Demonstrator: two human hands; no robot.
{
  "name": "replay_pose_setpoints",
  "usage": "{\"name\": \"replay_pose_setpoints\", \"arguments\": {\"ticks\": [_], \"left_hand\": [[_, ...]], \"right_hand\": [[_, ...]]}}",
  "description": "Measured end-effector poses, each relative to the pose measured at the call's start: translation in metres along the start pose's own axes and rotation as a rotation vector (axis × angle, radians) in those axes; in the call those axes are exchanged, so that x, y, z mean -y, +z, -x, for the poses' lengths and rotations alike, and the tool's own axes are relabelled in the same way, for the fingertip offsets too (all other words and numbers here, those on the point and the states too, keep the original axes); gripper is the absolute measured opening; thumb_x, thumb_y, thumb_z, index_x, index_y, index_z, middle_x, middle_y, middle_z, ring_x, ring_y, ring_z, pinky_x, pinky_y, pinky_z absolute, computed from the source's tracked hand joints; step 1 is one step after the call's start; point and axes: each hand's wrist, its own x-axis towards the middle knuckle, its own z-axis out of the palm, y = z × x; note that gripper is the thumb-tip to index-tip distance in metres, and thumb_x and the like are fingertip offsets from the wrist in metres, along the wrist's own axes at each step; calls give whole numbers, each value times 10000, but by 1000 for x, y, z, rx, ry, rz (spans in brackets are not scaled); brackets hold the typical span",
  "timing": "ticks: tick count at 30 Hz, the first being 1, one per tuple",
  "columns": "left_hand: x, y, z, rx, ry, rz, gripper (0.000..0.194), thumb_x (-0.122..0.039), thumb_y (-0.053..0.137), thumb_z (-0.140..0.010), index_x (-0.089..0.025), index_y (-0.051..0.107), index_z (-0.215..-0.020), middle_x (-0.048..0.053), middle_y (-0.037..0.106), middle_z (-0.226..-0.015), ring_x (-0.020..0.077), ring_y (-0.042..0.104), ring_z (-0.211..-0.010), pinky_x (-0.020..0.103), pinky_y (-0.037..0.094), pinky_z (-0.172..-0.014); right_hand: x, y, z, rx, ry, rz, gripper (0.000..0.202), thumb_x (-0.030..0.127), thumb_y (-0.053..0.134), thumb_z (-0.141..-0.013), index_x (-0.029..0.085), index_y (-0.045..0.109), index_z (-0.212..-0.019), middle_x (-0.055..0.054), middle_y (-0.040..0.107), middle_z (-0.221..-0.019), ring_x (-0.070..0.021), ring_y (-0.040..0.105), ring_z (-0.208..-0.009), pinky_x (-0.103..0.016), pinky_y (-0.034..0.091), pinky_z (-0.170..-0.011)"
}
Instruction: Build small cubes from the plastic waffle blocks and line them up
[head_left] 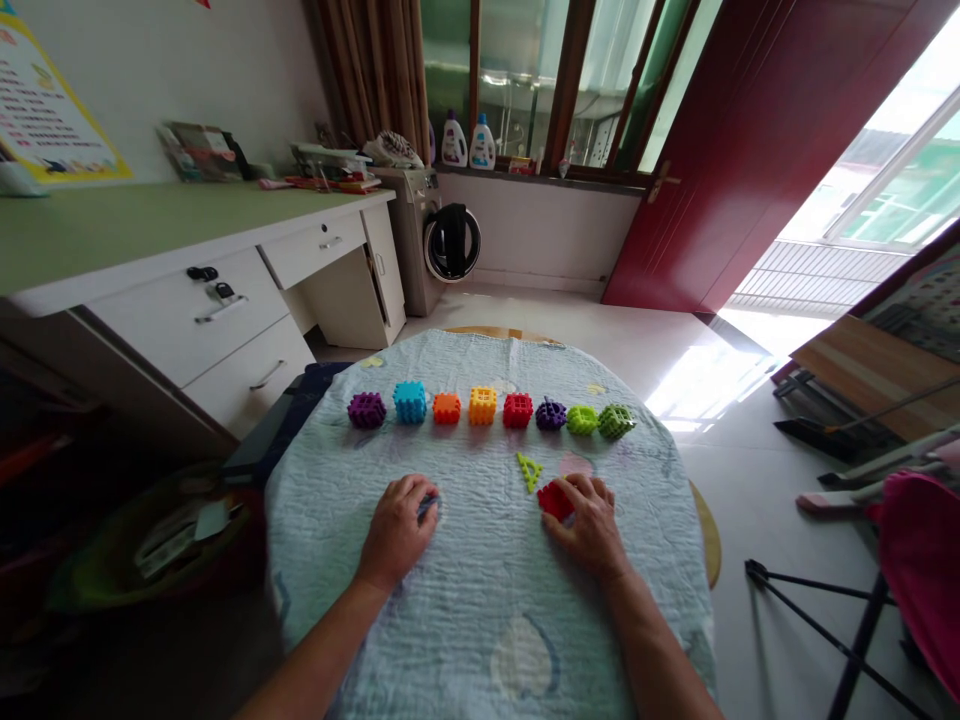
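Note:
My right hand (pixel 589 520) grips a red toothed plastic piece (pixel 553 501) between thumb and fingers, low over the cloth. Just beyond it lies a yellow-green triangular piece (pixel 529 471). My left hand (pixel 399 525) rests on the cloth, fingers curved and thumb apart; a dark bluish patch shows in the gap, perhaps the cloth's print. Ahead stands a row of toothed plastic blocks: purple (pixel 367 410), blue (pixel 410 402), orange (pixel 447 408), yellow-orange (pixel 482 405), red (pixel 517 410), dark violet (pixel 551 415), lime (pixel 582 420) and green (pixel 616 421).
A pale blue quilted cloth (pixel 480 560) covers the round table. To the left are a desk (pixel 195 225) with drawers and a basket (pixel 82 580). A washing machine (pixel 416 230) is beyond. At right stand a red door (pixel 712 150) and a pink folding chair (pixel 919 550).

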Motion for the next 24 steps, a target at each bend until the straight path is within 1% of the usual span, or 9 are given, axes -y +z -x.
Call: {"name": "replay_pose_setpoints", "arguments": {"ticks": [4,8,11,13,15,17,20,22,24], "left_hand": [[0,-1,1,-1,-3,0,115,-179,554,-791,-217,624,-873,49,621,-974,230,557,-955,389,465,-889],[-2,-1,1,7,-11,9,119,-165,552,-791,-213,621,-875,51,620,-977,227,553,-962,389,464,-897],[-3,-1,1,7,-12,9,128,-158,554,-788,-214,621,-882,50,619,-979,225,551,-958,389,464,-893],[-3,-2,1,3,-10,9,134,-156,556,-783,-217,621,-884,48,619,-980,225,551,-957,387,464,-889],[-3,-2,1,-2,-7,11,132,-158,559,-781,-218,618,-883,47,619,-978,225,550,-957,385,463,-888],[-3,-2,1,-1,-7,16,129,-163,561,-782,-220,615,-884,47,618,-979,225,548,-959,384,460,-890],[-3,-2,2,14,-11,18,132,-166,554,-791,-222,612,-895,50,615,-988,225,543,-963,387,455,-893],[-3,-2,2,25,-15,18,131,-166,550,-795,-221,609,-898,51,612,-992,226,540,-968,389,451,-898],[-3,-2,2,34,-24,15,137,-166,548,-793,-221,608,-904,52,608,-1003,227,538,-978,390,446,-907]], "right_hand": [[17,-7,-1,63,-63,-36,331,309,668,-762,232,669,-1084,-73,634,-1068,-259,511,-1016,-413,375,-928],[31,-15,-3,100,-80,-136,170,203,555,-823,205,689,-926,-75,668,-973,-226,554,-923,-352,419,-845],[39,-16,-8,118,-3,-314,203,227,486,-872,194,684,-847,-50,680,-815,-183,591,-768,-304,440,-730],[44,-12,-11,174,70,-483,232,256,470,-883,187,691,-866,-29,677,-737,-158,595,-668,-275,445,-648],[49,-5,-14,233,108,-591,231,251,481,-867,182,699,-905,-17,673,-707,-152,601,-631,-263,453,-612],[52,4,-14,222,77,-563,215,216,510,-840,187,704,-927,-26,677,-769,-163,621,-691,-276,477,-658],[54,10,-10,89,-13,-355,204,179,550,-820,213,708,-945,-70,654,-1011,-206,609,-923,-334,480,-830],[55,7,-7,30,-30,-233,198,202,569,-836,220,701,-982,-89,611,-1103,-230,563,-1013,-372,454,-907],[56,2,-3,44,-37,-159,211,267,615,-836,218,686,-1029,-95,591,-1114,-244,531,-1037,-390,433,-937]]}}
